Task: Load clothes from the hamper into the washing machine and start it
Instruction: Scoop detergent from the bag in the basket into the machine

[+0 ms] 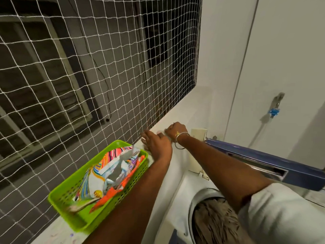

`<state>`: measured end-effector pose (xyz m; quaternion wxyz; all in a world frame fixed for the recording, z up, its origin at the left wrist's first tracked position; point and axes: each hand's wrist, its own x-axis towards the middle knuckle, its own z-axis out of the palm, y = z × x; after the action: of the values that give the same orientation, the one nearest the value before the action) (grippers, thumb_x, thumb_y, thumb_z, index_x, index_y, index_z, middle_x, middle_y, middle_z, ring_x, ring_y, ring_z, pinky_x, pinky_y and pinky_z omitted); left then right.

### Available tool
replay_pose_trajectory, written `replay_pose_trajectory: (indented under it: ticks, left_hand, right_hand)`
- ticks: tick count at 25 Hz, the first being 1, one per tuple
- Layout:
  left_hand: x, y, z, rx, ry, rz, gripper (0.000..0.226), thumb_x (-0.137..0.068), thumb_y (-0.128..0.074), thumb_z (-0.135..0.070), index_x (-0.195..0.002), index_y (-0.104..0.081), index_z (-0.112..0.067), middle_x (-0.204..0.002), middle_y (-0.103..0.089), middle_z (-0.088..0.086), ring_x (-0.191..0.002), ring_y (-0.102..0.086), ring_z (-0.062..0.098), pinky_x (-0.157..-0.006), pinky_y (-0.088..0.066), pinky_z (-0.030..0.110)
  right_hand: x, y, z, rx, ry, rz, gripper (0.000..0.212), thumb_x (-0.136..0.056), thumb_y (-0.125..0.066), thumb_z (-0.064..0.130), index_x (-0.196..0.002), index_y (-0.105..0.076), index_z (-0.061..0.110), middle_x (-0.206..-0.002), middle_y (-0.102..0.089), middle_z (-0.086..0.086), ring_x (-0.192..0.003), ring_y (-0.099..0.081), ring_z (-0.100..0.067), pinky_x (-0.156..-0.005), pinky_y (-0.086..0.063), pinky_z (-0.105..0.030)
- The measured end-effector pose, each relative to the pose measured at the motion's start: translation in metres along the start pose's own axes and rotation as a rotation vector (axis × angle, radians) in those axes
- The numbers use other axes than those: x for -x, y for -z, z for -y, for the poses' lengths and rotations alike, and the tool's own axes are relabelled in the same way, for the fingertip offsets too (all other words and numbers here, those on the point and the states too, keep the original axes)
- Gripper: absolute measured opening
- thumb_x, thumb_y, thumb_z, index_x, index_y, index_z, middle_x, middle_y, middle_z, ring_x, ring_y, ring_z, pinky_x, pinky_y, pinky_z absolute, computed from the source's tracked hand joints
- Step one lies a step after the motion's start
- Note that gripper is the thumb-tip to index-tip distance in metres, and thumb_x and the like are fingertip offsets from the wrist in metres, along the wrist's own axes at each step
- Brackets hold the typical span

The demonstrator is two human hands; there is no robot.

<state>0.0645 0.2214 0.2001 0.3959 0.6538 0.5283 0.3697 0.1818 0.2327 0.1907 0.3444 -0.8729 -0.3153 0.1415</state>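
The white washing machine (177, 199) stands at the lower right with its blue lid (290, 168) raised. A brownish, fuzzy piece of clothing (216, 224) lies in the drum. No hamper is in view. Both my arms reach over the machine to the white window ledge (175, 117). My left hand (155, 142) rests palm down on the ledge edge with its fingers apart. My right hand (176, 129), a bangle on its wrist, is curled just beyond it. A small pale thing shows between the two hands; I cannot tell what it is or whether a hand holds it.
A green plastic basket (58, 198) of colourful sachets sits on the ledge at the left, close under my left forearm. White netting (88, 67) covers the window behind. A tap with a blue fitting (274, 110) is on the right wall, and a cream box (198, 133) is on the wall behind the lid.
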Motion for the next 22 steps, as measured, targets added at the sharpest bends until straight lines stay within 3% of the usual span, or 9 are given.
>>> replay_pose_trajectory:
  ticks: [4,8,12,16,19,22]
  left_hand:
    - [0.000,-0.001,0.016,0.055,0.105,-0.003,0.064,-0.103,-0.037,-0.025,-0.155,-0.007,0.000,-0.164,-0.003,0.017,-0.151,-0.008,0.034,-0.121,-0.010,0.052]
    - [0.007,-0.010,0.032,0.150,0.172,-0.007,0.066,-0.104,-0.033,-0.029,-0.155,-0.003,0.000,-0.163,-0.005,0.019,-0.151,-0.007,0.035,-0.123,-0.005,0.045]
    - [0.024,-0.019,0.049,0.244,0.081,0.015,0.061,-0.103,-0.036,-0.028,-0.155,-0.012,-0.010,-0.158,-0.025,0.020,-0.144,-0.031,0.037,-0.118,-0.028,0.049]
    - [0.035,-0.027,0.063,0.289,0.036,-0.020,0.059,-0.102,-0.039,-0.030,-0.156,-0.014,-0.022,-0.160,-0.027,0.010,-0.145,-0.033,0.029,-0.117,-0.031,0.046]
    - [0.063,-0.025,0.077,0.289,-0.077,-0.047,0.055,-0.103,-0.043,-0.021,-0.154,-0.024,-0.014,-0.154,-0.038,0.017,-0.139,-0.042,0.032,-0.113,-0.038,0.047]
    - [0.094,-0.022,0.096,0.240,-0.204,-0.059,0.051,-0.100,-0.049,-0.010,-0.148,-0.036,-0.002,-0.146,-0.047,0.020,-0.133,-0.050,0.033,-0.106,-0.047,0.046]
  right_hand:
    - [-0.003,-0.002,-0.005,-0.009,0.019,0.029,0.036,-0.080,-0.067,0.041,-0.098,-0.073,0.011,-0.092,-0.073,-0.006,-0.085,-0.068,-0.025,-0.066,-0.046,-0.025]
    - [0.010,0.006,-0.010,-0.010,0.072,-0.030,0.023,-0.086,-0.058,0.026,-0.076,-0.065,0.007,-0.075,-0.060,-0.006,-0.074,-0.058,-0.024,-0.065,-0.041,-0.027]
    - [0.034,0.012,-0.025,-0.149,0.141,-0.157,0.032,-0.090,-0.053,0.021,-0.061,-0.061,0.010,-0.064,-0.063,-0.010,-0.060,-0.055,-0.018,-0.061,-0.038,-0.024]
    - [0.070,0.010,-0.045,-0.270,0.172,-0.271,0.030,-0.096,-0.053,0.028,-0.084,-0.075,0.011,-0.078,-0.071,-0.002,-0.070,-0.062,-0.015,-0.069,-0.046,-0.020]
    - [0.101,0.012,-0.068,-0.372,0.118,-0.336,0.025,-0.096,-0.058,0.031,-0.106,-0.074,0.015,-0.097,-0.071,0.005,-0.086,-0.063,-0.008,-0.078,-0.045,-0.016]
    - [0.124,0.010,-0.103,-0.318,0.076,-0.343,0.026,-0.095,-0.058,0.037,-0.109,-0.073,0.021,-0.103,-0.070,0.008,-0.091,-0.063,-0.007,-0.077,-0.046,-0.015]
